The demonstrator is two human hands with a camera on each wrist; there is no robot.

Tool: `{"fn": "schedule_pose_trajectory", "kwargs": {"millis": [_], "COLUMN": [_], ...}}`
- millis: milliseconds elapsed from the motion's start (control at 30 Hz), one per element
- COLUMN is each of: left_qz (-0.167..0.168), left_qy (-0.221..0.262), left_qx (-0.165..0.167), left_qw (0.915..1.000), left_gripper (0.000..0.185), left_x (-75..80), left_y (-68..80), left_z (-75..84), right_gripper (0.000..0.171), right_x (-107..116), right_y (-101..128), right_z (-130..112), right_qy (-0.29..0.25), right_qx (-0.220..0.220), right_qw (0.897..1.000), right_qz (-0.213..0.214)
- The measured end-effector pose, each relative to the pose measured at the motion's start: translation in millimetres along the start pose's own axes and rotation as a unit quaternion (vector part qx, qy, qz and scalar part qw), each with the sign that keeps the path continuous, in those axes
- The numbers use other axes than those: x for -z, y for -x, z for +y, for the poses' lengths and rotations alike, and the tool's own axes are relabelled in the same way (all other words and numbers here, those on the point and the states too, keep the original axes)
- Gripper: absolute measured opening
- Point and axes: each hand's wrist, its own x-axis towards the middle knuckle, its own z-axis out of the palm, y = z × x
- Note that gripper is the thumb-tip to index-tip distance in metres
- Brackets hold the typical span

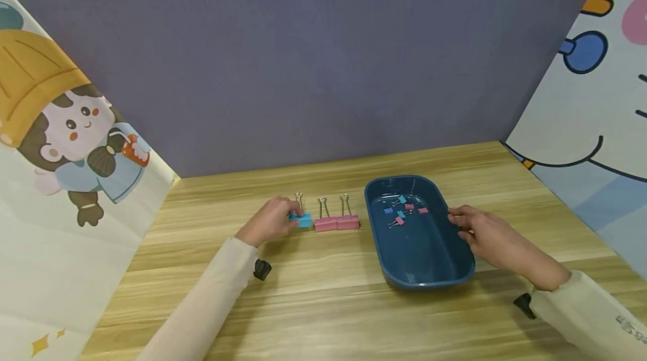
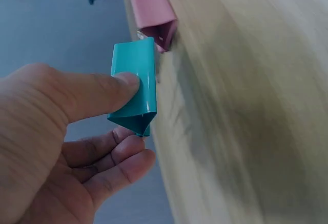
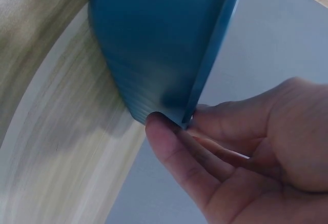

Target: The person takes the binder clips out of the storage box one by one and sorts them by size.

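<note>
My left hand [image 1: 270, 220] pinches the teal binder clip [image 1: 303, 219] on the desk [image 1: 323, 305], lining it up beside two pink clips [image 1: 337, 222]. My right hand [image 1: 485, 234] grips the rim of the blue tray [image 1: 429, 271], steadying it; smaller clips lie inside.

The head camera looks forward and down from above the near edge of the tabletop [image 1: 323, 305], taking in both arms and the purple wall behind. The left wrist camera sits very close behind the left hand [image 2: 61, 147], facing along the wood toward the teal clip [image 2: 134, 85], which the head view also shows [image 1: 304, 219]. The right wrist camera looks from beneath the right hand [image 3: 256, 152] at the blue tray [image 3: 154, 39], shared with the head view [image 1: 419, 248].
</note>
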Motion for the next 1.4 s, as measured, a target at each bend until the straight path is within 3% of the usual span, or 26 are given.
{"fn": "schedule_pose_trajectory", "kwargs": {"millis": [167,433,767,900,1133,1400], "left_qz": [-0.006,-0.021,-0.009,-0.002,-0.006,0.0], "left_qy": [0.001,0.012,0.004,0.008,0.021,0.023], "left_qx": [0.008,-0.01,-0.014,0.002,0.014,0.009], "left_qw": [0.9999,0.9997,0.9999,1.0,0.9997,0.9997], "left_gripper": [0.01,0.011,0.012,0.011,0.011,0.011], "left_x": [-6.4,-13.5,-11.1,-12.3,-20.6,-29.1], "left_y": [-4.2,-14.9,-20.7,-23.2,-10.3,-1.3], "left_z": [-5.1,-6.9,-6.7,-5.6,-8.1,-16.8], "right_gripper": [0.038,0.04,0.035,0.037,0.033,0.039], "right_x": [4,12,16,18,8,-7], "right_y": [0,1,0,2,7,9], "right_z": [0,1,1,3,-2,-2], "right_qy": [0.0,0.002,0.013,0.009,0.008,-0.06], "right_qx": [-0.003,-0.009,0.005,0.002,-0.001,-0.016], "right_qw": [1.0,1.0,1.0,1.0,1.0,0.997], "right_qz": [0.002,0.007,0.02,0.023,0.021,0.042]}}
